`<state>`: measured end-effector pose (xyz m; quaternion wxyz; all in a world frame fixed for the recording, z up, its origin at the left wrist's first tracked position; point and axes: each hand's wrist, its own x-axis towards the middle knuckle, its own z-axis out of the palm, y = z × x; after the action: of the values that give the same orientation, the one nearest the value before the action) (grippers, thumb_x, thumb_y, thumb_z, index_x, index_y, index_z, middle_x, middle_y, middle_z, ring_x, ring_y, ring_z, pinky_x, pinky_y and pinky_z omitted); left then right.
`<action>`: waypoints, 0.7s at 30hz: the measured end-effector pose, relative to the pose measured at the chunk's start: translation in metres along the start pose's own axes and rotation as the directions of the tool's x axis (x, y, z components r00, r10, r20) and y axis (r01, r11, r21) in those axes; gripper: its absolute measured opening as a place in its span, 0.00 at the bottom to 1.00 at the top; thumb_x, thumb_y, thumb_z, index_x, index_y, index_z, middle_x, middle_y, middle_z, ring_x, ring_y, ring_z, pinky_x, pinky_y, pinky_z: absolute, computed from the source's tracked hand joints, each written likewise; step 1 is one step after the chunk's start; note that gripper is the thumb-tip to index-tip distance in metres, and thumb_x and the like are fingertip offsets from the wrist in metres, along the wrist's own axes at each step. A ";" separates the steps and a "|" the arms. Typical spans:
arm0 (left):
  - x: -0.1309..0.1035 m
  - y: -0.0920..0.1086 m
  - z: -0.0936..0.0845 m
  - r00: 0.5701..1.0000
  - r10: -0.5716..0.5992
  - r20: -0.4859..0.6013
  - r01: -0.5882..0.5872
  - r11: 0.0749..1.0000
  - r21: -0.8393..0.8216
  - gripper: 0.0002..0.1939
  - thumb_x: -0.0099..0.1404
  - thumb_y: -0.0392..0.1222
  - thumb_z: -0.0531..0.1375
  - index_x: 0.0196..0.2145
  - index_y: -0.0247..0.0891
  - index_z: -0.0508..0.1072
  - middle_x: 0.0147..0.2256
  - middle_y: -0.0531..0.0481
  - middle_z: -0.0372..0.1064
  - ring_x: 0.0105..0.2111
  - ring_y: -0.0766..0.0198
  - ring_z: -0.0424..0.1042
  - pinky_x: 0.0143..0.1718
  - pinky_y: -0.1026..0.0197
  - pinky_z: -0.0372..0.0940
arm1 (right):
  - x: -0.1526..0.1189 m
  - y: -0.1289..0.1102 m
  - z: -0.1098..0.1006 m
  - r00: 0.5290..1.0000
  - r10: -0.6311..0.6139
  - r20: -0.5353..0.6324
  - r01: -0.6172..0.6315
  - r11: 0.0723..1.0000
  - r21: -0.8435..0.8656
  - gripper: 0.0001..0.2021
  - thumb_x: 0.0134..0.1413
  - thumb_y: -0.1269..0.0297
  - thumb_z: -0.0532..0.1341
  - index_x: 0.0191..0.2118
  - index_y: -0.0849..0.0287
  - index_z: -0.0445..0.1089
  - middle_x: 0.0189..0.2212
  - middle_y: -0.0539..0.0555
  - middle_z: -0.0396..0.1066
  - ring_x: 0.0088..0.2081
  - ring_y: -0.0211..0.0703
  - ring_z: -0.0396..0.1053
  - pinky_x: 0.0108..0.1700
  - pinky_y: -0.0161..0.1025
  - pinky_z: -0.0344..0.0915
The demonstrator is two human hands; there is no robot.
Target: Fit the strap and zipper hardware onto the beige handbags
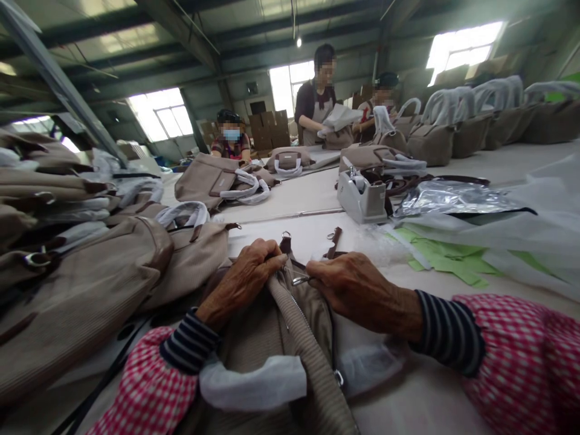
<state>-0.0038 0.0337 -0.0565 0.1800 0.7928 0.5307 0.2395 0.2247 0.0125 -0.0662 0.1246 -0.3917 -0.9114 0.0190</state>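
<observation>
A taupe ribbed handbag (247,329) lies in front of me, its zipped top edge running down towards me. My left hand (247,275) is closed, pinching the far end of that edge near the zipper. Just right of it, my right hand (357,290) is closed around a small silver metal piece (301,280); its exact kind is hard to make out. One bag handle (254,383) is wrapped in white film. Beyond my fingers are a brown leather tab with a metal ring (285,241) and a brown strap end (334,241).
Similar bags (81,290) are piled on the left. A grey tape dispenser (361,196) stands ahead, with silver film (453,196) and green sheets (448,251) to its right. Wrapped-handle bags (430,142) line the back right. Co-workers (317,103) are across the table.
</observation>
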 end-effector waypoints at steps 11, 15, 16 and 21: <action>-0.001 0.000 0.000 0.999 0.036 0.003 -0.036 0.999 0.023 0.14 0.73 0.48 0.53 0.30 0.40 0.68 0.31 0.53 0.67 0.34 0.60 0.66 0.35 0.58 0.56 | 0.004 -0.001 0.000 1.000 -0.010 -0.008 0.010 1.000 -0.003 0.06 0.60 0.75 0.56 0.39 0.58 0.68 0.30 0.55 0.77 0.29 0.41 0.71 0.31 0.39 0.48; -0.001 0.000 0.000 1.000 0.020 0.001 -0.020 0.999 0.040 0.14 0.73 0.47 0.54 0.30 0.39 0.68 0.30 0.53 0.67 0.34 0.60 0.65 0.34 0.59 0.56 | 0.004 -0.001 0.001 1.000 -0.009 -0.017 0.009 1.000 -0.013 0.05 0.62 0.73 0.56 0.39 0.59 0.68 0.28 0.54 0.76 0.27 0.40 0.70 0.30 0.39 0.47; -0.001 0.000 0.000 1.000 0.021 0.003 -0.021 0.999 0.038 0.14 0.73 0.47 0.54 0.30 0.39 0.68 0.30 0.54 0.67 0.34 0.60 0.65 0.34 0.59 0.56 | 0.005 -0.001 0.001 1.000 -0.009 -0.017 0.009 1.000 -0.010 0.05 0.62 0.73 0.56 0.39 0.59 0.68 0.28 0.54 0.76 0.27 0.40 0.69 0.30 0.39 0.47; -0.003 0.001 -0.001 0.996 0.071 0.050 -0.070 0.997 -0.013 0.14 0.74 0.48 0.53 0.34 0.40 0.72 0.32 0.53 0.70 0.35 0.60 0.66 0.37 0.59 0.57 | 0.012 -0.002 0.000 1.000 0.012 0.008 -0.012 1.000 -0.009 0.07 0.60 0.74 0.57 0.40 0.59 0.70 0.30 0.55 0.78 0.29 0.41 0.71 0.31 0.40 0.46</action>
<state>-0.0046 0.0308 -0.0559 0.1891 0.8159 0.4964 0.2284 0.2151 0.0199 -0.0629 0.1192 -0.3975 -0.9097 0.0171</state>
